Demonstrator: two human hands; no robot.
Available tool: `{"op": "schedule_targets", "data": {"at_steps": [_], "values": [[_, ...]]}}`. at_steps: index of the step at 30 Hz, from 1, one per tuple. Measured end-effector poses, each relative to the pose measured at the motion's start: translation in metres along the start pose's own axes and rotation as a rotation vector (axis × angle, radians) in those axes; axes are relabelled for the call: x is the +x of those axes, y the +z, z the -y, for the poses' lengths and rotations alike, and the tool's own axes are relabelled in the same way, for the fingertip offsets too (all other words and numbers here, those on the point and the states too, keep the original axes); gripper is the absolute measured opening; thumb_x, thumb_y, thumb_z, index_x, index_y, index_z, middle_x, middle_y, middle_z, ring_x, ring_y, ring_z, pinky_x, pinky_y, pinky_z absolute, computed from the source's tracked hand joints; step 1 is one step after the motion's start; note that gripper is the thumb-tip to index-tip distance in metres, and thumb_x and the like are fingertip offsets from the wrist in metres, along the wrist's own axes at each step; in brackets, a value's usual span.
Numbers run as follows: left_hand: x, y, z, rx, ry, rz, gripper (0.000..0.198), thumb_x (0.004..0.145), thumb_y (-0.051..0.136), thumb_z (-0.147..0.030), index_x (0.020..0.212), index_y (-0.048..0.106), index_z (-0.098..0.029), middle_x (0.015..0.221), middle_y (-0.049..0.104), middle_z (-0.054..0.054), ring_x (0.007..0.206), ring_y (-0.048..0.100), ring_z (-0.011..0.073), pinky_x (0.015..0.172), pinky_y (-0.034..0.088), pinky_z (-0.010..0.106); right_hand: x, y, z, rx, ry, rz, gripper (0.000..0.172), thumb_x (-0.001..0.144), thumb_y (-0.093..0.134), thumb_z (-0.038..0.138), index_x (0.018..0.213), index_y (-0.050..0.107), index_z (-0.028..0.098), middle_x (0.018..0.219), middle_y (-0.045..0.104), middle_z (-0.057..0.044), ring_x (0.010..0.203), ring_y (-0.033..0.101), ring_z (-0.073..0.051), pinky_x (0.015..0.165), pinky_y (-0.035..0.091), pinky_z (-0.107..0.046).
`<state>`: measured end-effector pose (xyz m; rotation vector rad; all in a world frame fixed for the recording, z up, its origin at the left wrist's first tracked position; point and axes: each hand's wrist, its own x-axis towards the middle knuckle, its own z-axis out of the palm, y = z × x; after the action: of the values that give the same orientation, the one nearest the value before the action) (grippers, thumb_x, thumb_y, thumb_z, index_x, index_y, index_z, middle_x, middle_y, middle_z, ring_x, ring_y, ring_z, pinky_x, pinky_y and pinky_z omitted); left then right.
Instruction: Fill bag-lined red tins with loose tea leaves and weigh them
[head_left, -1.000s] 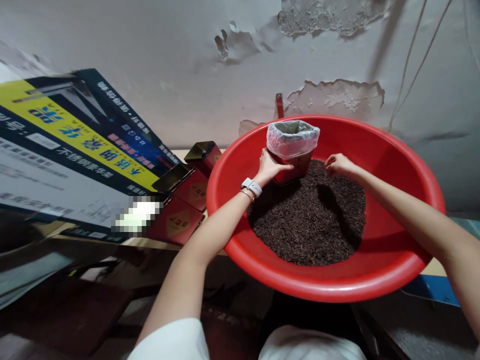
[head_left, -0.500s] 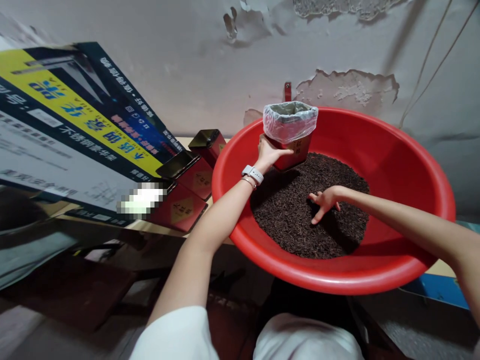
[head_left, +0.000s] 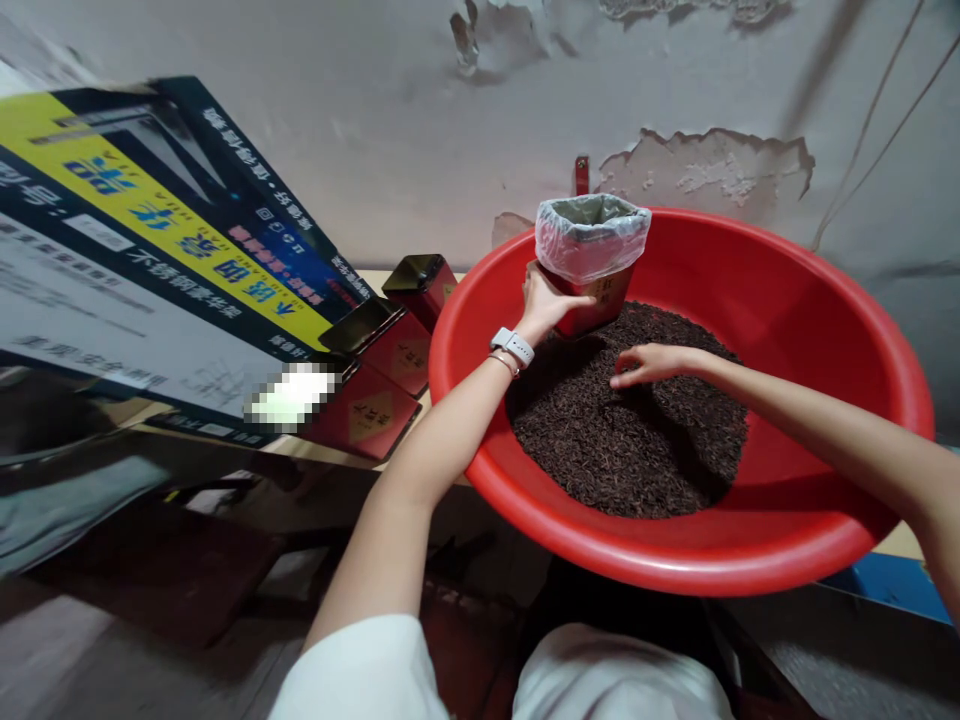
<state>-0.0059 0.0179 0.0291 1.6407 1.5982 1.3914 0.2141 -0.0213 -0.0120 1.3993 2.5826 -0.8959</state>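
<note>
My left hand grips a red tea tin by its near left side, wrist bearing a pale watch. A clear plastic bag lines the tin and folds out over its rim. The tin is held slightly tilted above the back of a large red basin. Dark, twisted tea leaves cover the basin's bottom. Just over the leaves, my right hand is closed with its fingers drawn together; whatever is inside is hidden.
Several closed red tins with dark lids, one at the front, stand left of the basin. A large printed cardboard box leans behind them. The peeling wall rises close behind the basin. A blue flat item lies at right.
My right hand has lifted slightly off the leaves, and its spread fingers have drawn together. The left hand keeps its hold on the tin. The view has shifted a little.
</note>
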Motion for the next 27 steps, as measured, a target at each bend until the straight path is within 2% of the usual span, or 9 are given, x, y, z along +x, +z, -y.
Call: {"op": "schedule_targets", "data": {"at_steps": [2,4,6,9,13,17,21,24,27], "values": [[0.001,-0.002,-0.002,-0.005,0.001,-0.030,0.091,0.039,0.095,-0.031,0.114,0.046,-0.016,0.121,0.053,0.013,0.126,0.047,0.0351,0.110,0.036,0.048,0.014,-0.009,-0.015,0.044,0.033,-0.171,0.050,0.085,0.053,0.061,0.106,0.068,0.019,0.111,0.069,-0.012,0.104,0.064,-0.030,0.095,0.048,-0.044],[0.003,-0.005,-0.005,-0.006,0.006,-0.057,0.092,0.039,0.094,-0.033,0.114,0.044,-0.016,0.120,0.054,0.013,0.125,0.048,0.0351,0.108,0.037,0.048,0.032,-0.010,-0.025,0.052,0.020,-0.274,0.044,0.091,0.050,0.051,0.115,0.066,0.018,0.123,0.065,-0.012,0.116,0.060,-0.027,0.103,0.043,-0.042],[0.004,-0.008,-0.006,-0.002,0.018,-0.084,0.092,0.040,0.094,-0.033,0.114,0.043,-0.016,0.121,0.053,0.014,0.124,0.048,0.0348,0.108,0.038,0.048,0.053,-0.006,-0.030,0.064,-0.002,-0.297,0.039,0.094,0.048,0.041,0.123,0.063,0.019,0.132,0.060,-0.010,0.125,0.054,-0.024,0.109,0.037,-0.038],[0.007,-0.010,-0.004,0.007,0.038,-0.112,0.092,0.040,0.094,-0.034,0.114,0.043,-0.016,0.124,0.052,0.015,0.125,0.048,0.0350,0.109,0.037,0.047,0.082,0.007,-0.026,0.124,0.013,-0.326,0.040,0.097,0.043,0.036,0.128,0.060,0.017,0.135,0.059,-0.008,0.128,0.052,-0.019,0.110,0.034,-0.031],[0.012,-0.006,0.002,-0.031,0.059,-0.106,0.088,0.042,0.094,-0.036,0.113,0.045,-0.019,0.119,0.054,0.011,0.124,0.048,0.0346,0.110,0.036,0.050,0.098,0.027,-0.020,0.220,0.017,-0.324,0.042,0.098,0.041,0.038,0.125,0.063,0.016,0.133,0.061,-0.006,0.126,0.053,-0.018,0.109,0.035,-0.029],[0.013,-0.001,0.003,-0.076,0.057,-0.092,0.086,0.044,0.094,-0.034,0.114,0.046,-0.018,0.119,0.054,0.012,0.126,0.047,0.0353,0.112,0.034,0.051,0.078,0.039,-0.022,0.314,-0.071,-0.253,0.046,0.094,0.044,0.048,0.117,0.069,0.016,0.122,0.067,-0.003,0.119,0.058,-0.019,0.108,0.037,-0.032],[0.011,0.001,0.003,-0.110,0.043,-0.058,0.090,0.040,0.095,-0.032,0.114,0.047,-0.017,0.120,0.053,0.012,0.128,0.044,0.0371,0.113,0.032,0.053,0.031,0.040,-0.017,0.370,-0.122,-0.126,0.054,0.088,0.048,0.059,0.114,0.070,0.017,0.120,0.068,-0.004,0.116,0.060,-0.022,0.108,0.038,-0.035],[0.011,0.004,0.006,-0.125,0.041,-0.035,0.089,0.042,0.095,-0.030,0.116,0.046,-0.019,0.122,0.052,0.012,0.132,0.039,0.0382,0.114,0.030,0.054,-0.006,0.038,-0.005,0.307,-0.058,-0.039,0.059,0.083,0.053,0.066,0.120,0.067,0.021,0.126,0.065,-0.005,0.120,0.057,-0.025,0.109,0.036,-0.040],[0.010,0.007,0.009,-0.135,0.056,-0.008,0.087,0.044,0.094,-0.030,0.116,0.047,-0.018,0.122,0.052,0.014,0.133,0.038,0.0396,0.114,0.030,0.055,-0.028,0.040,0.009,0.133,-0.119,0.005,0.070,0.072,0.068,0.065,0.131,0.059,0.027,0.135,0.058,-0.006,0.125,0.052,-0.028,0.109,0.035,-0.042]]}}
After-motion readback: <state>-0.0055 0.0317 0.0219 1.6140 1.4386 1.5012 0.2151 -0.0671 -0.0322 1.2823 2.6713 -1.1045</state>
